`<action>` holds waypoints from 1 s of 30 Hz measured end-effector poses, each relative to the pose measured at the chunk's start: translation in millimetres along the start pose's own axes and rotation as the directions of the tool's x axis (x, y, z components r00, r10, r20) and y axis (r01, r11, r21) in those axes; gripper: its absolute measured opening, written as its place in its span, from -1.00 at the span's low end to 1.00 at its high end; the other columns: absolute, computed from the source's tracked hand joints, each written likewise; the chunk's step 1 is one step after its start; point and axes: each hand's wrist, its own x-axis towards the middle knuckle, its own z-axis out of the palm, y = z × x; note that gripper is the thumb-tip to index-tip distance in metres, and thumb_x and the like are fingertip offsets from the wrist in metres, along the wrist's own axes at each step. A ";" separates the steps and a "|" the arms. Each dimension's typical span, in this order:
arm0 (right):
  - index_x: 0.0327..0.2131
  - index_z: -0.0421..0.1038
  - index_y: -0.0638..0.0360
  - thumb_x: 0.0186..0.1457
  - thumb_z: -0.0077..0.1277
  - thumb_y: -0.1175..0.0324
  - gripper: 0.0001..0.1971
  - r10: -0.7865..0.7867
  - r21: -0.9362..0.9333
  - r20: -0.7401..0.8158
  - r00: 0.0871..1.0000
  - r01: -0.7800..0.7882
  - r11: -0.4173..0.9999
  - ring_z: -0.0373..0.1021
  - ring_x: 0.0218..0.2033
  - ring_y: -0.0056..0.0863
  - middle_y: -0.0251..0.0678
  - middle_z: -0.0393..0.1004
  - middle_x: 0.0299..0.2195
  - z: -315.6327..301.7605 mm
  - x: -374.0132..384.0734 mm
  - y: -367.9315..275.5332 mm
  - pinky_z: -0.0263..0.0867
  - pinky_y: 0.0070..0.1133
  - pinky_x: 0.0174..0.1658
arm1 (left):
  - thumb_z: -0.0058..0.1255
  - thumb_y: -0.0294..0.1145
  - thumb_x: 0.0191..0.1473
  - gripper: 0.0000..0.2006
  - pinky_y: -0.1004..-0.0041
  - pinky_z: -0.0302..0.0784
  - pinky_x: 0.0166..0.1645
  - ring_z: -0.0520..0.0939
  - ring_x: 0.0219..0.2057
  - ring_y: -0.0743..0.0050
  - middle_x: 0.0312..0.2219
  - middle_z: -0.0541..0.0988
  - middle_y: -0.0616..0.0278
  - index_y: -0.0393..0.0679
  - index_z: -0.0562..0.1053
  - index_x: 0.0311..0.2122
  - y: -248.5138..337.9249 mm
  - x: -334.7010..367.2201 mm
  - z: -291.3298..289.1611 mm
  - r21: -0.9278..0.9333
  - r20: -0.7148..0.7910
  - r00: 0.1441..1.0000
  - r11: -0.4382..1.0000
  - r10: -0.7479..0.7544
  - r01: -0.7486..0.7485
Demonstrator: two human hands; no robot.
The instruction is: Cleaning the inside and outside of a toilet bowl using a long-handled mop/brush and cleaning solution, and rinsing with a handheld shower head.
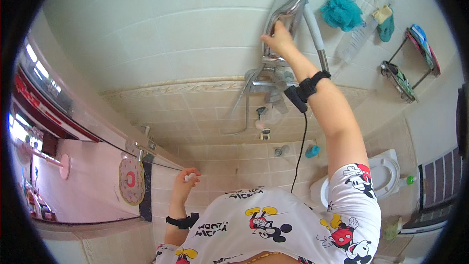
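Observation:
My right hand (281,40) is raised against the chrome shower fixture (292,6) on the tiled wall, just below its broad upper part. Its thumb points left and a finger points up, spread apart. The other fingers are hard to see, and I see nothing held. Low at the left, my left hand (184,184) is closed round a small white object (189,177), mostly covered by the fingers. Below the right hand are the chrome tap (263,86) and a thin looping hose (247,110).
A teal bath puff (342,11) and a teal-and-cream cloth item (384,22) hang at upper right, beside a wire corner rack (409,66). The toilet (386,173) stands at right. A blue object (312,151) lies near the floor drain (281,151). A black cable (299,156) hangs from my right wrist strap.

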 end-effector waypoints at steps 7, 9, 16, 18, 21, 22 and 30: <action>-0.19 0.13 0.27 -0.24 0.07 0.35 -0.51 0.074 0.362 -0.150 0.986 -0.015 0.932 0.30 -0.45 -0.49 -0.22 0.32 -0.40 23.4 -50.9 34.6 0.25 -0.58 -0.36 | -0.11 -0.54 -0.13 -0.76 0.68 0.28 -0.50 0.45 -0.50 0.63 -0.43 0.48 0.26 -0.17 0.32 -0.25 29.5 31.4 43.0 0.076 0.167 0.985 0.996 0.030 -0.043; -0.22 0.16 0.26 -0.20 0.03 0.40 -0.59 0.032 0.436 -0.224 0.974 0.071 0.897 0.24 -0.48 -0.54 -0.28 0.28 -0.41 14.9 -98.8 50.6 0.21 -0.63 -0.42 | -0.10 -0.52 -0.12 -0.75 0.70 0.27 -0.51 0.44 -0.50 0.65 -0.43 0.47 0.27 -0.17 0.31 -0.24 35.2 34.0 54.3 0.025 0.175 0.983 0.997 0.061 -0.066; -0.19 0.16 0.16 -0.30 0.06 0.38 -0.51 0.219 -0.202 -0.623 0.751 -0.425 0.883 0.12 -0.20 -0.24 -0.20 0.22 -0.28 -64.8 -246.3 203.6 -0.01 -0.36 -0.13 | -0.07 -0.46 -0.12 -0.76 0.72 0.24 -0.45 0.35 -0.48 0.73 -0.42 0.43 0.36 -0.16 0.31 -0.25 120.7 73.4 127.6 0.296 0.389 0.915 0.927 0.104 -0.231; -0.28 0.25 0.13 -0.31 0.03 0.39 -0.62 0.304 -0.284 -0.528 0.793 -0.501 0.817 0.19 -0.26 -0.22 -0.18 0.29 -0.35 -66.2 -282.9 254.9 0.08 -0.39 -0.18 | -0.07 -0.45 -0.12 -0.69 0.70 0.24 -0.41 0.36 -0.44 0.70 -0.37 0.42 0.35 -0.16 0.28 -0.18 155.6 91.2 159.4 0.318 0.481 0.853 0.867 0.201 -0.384; -0.38 0.30 0.16 -0.34 0.04 0.37 -0.68 0.562 -0.021 -0.250 0.789 -0.585 0.811 0.25 -0.33 -0.19 -0.13 0.32 -0.44 -52.7 -337.4 348.2 0.15 -0.41 -0.23 | -0.09 -0.37 -0.09 -0.56 0.66 0.24 -0.33 0.36 -0.36 0.67 -0.27 0.40 0.26 -0.13 0.17 -0.05 217.9 102.9 242.4 0.223 0.545 0.773 0.832 0.325 -0.507; -0.45 0.29 0.18 -0.34 0.02 0.40 -0.75 0.500 -0.045 -0.276 0.821 -0.531 0.846 0.26 -0.37 -0.17 -0.13 0.32 -0.48 -51.1 -339.0 349.6 0.17 -0.39 -0.28 | -0.09 -0.33 -0.08 -0.51 0.64 0.24 -0.30 0.36 -0.33 0.65 -0.23 0.38 0.23 -0.12 0.11 0.00 236.6 111.6 263.7 0.198 0.567 0.743 0.817 0.355 -0.542; -0.54 0.25 0.14 -0.41 0.01 0.43 -0.78 0.470 -0.035 -0.404 0.785 -0.526 0.849 0.27 -0.44 -0.19 -0.18 0.33 -0.56 -108.1 -370.1 317.1 0.17 -0.38 -0.40 | -0.15 -0.13 -0.06 -0.47 0.41 0.20 -0.06 0.34 -0.19 0.35 -0.10 0.25 0.11 -0.24 0.12 -0.03 364.7 123.5 362.9 -0.494 0.464 0.576 0.737 0.673 -0.461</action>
